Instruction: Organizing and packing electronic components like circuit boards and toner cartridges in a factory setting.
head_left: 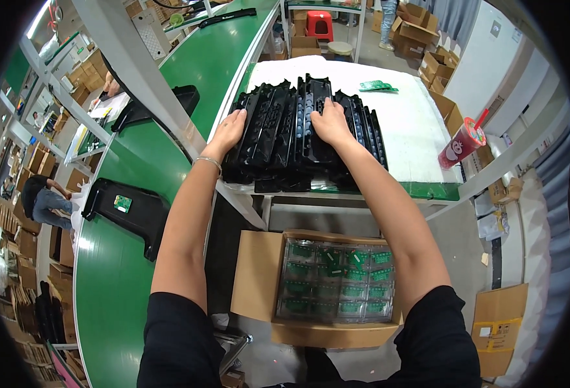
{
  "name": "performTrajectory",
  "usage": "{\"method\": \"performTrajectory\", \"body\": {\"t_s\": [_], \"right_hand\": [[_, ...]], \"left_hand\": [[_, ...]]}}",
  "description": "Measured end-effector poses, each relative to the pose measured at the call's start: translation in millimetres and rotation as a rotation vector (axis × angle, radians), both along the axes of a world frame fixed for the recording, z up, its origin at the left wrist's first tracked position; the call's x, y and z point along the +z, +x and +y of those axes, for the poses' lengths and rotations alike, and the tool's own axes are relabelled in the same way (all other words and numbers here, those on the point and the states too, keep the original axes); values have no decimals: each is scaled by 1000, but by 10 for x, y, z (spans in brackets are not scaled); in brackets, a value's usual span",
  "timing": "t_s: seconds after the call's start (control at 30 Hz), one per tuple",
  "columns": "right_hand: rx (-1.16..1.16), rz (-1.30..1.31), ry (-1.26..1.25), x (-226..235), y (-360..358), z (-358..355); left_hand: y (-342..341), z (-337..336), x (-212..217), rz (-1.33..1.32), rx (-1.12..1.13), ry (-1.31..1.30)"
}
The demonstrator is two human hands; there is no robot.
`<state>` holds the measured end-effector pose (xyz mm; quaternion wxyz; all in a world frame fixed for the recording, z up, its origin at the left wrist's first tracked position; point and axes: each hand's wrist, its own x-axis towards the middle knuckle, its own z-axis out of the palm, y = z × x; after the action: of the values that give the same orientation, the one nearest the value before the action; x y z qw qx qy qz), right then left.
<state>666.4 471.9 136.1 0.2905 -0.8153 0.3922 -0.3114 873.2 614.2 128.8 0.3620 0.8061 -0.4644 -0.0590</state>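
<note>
A leaning row of several black plastic housings (278, 129) lies on the white padded table (408, 123). My left hand (228, 129) presses flat on the left end of the row, fingers spread. On top of the middle of the row, my right hand (329, 121) has its fingers curled over the upper edge of one housing. A small green circuit board (376, 85) lies on the pad beyond the housings, out of reach of both hands.
A green conveyor belt (136, 168) runs along my left with a black housing (133, 210) carrying a green board. An open cardboard box (259, 278) of bagged green boards sits on the floor below me. A red drink cup (461, 145) stands at the table's right. Cartons are stacked around; a person sits far left.
</note>
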Motion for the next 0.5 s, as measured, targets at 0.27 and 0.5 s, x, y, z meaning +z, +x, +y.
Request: {"method": "performTrajectory", "body": {"t_s": [0.27,0.5], "right_hand": [[-54,107,-271,-115,-180,-200],[132,-365,-52,250,-388,564]], "left_hand": [[-598,229,133,-225,72,-104],[-1874,2346,-29,137,-65,-181]]}}
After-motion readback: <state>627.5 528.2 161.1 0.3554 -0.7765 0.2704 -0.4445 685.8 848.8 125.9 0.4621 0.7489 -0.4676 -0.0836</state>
